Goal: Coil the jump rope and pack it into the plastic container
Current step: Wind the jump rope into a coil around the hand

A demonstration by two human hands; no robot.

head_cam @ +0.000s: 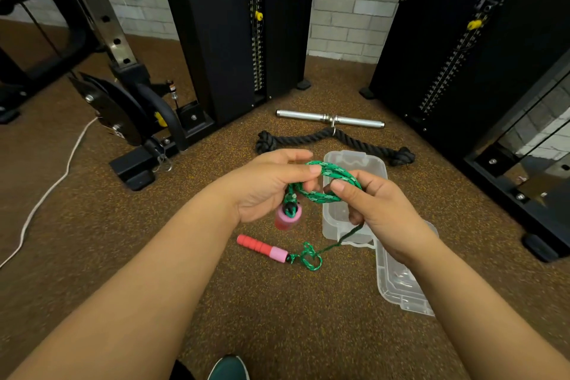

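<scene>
Now, hands: left hand (271,185) and right hand (374,210) both grip green jump rope (327,182) coils.
Container (336,216): open, beside lid (398,281).
Floor (277,302): bare nearby.
Writing: none legible.

The green braided jump rope (327,185) is sitting partly coiled in several loops in the air above the floor, with one pink-and-red handle (287,218) hanging vertically below the coil. Its second handle (262,247) is lying flat on the speckled rubber floor (277,312), with a small knotted tangle of rope beside it and a single strand rising to the coil. The clear plastic container (354,170) is standing open and empty on the floor directly beyond the coil, and its transparent lid (401,287) is lying flat just beside its near edge.
</scene>
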